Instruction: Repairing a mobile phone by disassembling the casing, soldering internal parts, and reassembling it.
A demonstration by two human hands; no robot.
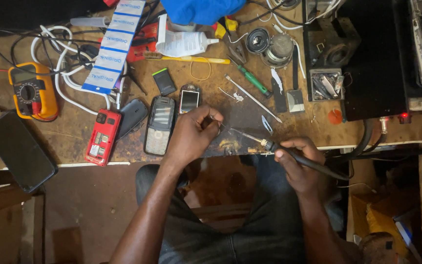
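Label strip (115,45) beside white tube (181,43).

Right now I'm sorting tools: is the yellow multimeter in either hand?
No, the yellow multimeter lies at the bench's far left, away from both hands; the right hand holds a soldering iron.

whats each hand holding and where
Right hand grips a soldering iron by its black handle. Left hand pinches something small; too hidden to tell what.
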